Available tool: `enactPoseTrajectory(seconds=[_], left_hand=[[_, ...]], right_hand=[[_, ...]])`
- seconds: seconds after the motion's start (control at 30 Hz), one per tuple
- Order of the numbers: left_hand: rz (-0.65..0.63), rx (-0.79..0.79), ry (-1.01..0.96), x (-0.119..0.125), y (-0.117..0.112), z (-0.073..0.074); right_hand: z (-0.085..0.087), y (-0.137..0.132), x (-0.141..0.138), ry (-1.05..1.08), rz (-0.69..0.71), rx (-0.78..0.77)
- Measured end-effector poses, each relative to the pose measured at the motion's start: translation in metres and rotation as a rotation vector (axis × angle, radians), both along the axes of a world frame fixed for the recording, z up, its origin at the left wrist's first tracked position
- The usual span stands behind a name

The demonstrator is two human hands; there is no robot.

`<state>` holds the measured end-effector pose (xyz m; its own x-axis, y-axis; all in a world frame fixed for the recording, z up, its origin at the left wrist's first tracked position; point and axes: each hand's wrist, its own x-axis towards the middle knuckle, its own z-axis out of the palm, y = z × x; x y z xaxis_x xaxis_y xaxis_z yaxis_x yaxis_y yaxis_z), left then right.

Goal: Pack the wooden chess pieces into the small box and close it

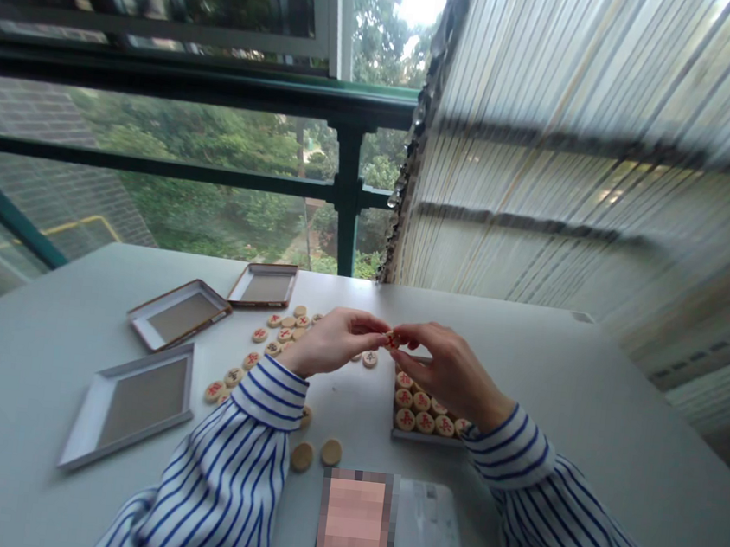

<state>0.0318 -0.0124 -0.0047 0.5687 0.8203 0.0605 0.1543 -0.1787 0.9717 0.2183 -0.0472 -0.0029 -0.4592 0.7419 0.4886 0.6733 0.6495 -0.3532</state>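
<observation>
My left hand (335, 342) and my right hand (443, 369) meet above the grey table (586, 401), both pinching one round wooden chess piece (391, 340) with a red character. Under my right hand lies a shallow tray (419, 435) with rows of red-marked pieces (420, 401) in it. Several loose pieces (287, 326) lie scattered on the table to the left of my left hand. Two plain discs (316, 455) rest near my left sleeve.
Three shallow box lids or trays lie at the left: a white one (129, 405) near me, another (178, 313) behind it, and a brown-edged one (264, 286) farther back. A phone (355, 525) and a pale flat case (429, 537) sit at the near edge. A railing and blinds stand behind.
</observation>
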Motion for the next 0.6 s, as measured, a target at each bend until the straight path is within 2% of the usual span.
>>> enactPoseTrajectory(seconds=[0.4, 0.6], left_hand=[[0.025, 0.017, 0.033, 0.007, 0.0, -0.005], [0.025, 0.0, 0.024, 0.011, -0.003, 0.0]], right_hand=[[0.0, 0.002, 0.005, -0.075, -0.014, -0.016], [-0.001, 0.006, 0.009, -0.095, -0.007, -0.019]])
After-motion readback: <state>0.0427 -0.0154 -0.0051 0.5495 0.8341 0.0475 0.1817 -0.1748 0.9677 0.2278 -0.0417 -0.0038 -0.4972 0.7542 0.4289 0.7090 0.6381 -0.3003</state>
